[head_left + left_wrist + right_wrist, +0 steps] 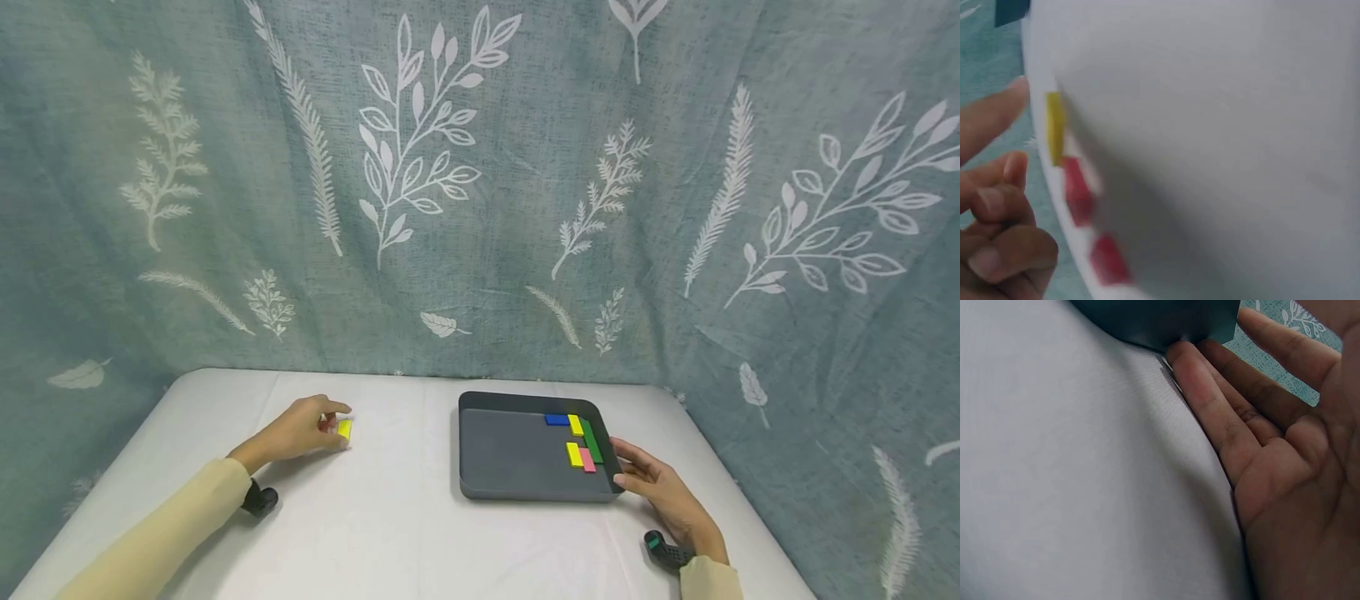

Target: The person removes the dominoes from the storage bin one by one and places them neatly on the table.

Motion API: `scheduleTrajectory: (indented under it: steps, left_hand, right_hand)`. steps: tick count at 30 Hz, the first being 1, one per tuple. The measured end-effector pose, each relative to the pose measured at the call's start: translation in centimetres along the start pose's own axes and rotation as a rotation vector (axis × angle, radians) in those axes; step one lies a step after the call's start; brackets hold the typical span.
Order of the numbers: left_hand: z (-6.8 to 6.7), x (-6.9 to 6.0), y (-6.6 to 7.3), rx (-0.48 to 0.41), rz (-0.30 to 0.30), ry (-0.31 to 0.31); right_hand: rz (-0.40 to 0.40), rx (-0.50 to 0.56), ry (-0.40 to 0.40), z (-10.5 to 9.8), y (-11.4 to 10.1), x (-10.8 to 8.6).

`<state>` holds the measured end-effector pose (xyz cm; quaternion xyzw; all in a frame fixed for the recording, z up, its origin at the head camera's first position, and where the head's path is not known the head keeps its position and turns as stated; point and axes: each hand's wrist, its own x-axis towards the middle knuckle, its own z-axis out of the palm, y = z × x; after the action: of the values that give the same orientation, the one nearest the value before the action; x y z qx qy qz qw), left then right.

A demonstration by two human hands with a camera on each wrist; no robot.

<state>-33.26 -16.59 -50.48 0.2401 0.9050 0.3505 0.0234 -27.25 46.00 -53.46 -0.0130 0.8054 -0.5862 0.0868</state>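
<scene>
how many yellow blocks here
3: a yellow block by the left hand, plus two in the tray, one beside the blue block, one beside the pink block. Others may be hidden.

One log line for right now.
Left hand: at yellow block, red blocks nearby | Right hand: touching tray, right side | Tray: coloured pieces inside

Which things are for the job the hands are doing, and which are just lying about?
Probably for the job:
yellow block by the left hand
two red blocks near it
dark tray, touched by the right hand
blue block, green block, pink block and two yellow blocks inside

Just around:
white table
leafy curtain
black wrist gadgets
</scene>
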Motion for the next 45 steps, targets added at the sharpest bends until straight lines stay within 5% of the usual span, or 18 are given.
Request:
scheduleTrajectory:
  steps: [6,16,34,45]
  left_hand:
    - [0.8,3.2,3.0,-0.076,0.038,0.017]
    - [4.8,8.1,6.8,-0.227,0.084,0.015]
    - [8.5,13.1,12.6,-0.340,0.161,-0.070]
    - [10.3,14.8,15.2,-0.428,0.177,-0.134]
  right_hand:
    - [0.003,-0.017,0.015,-0.5,0.0,-0.5]
    - [0.007,0.004,0.015,-0.1,0.6,-0.7]
    - [0.008,0.011,0.021,-0.2,0.6,0.0]
    - [0.018,0.017,0.027,0.1,-0.1,0.0]
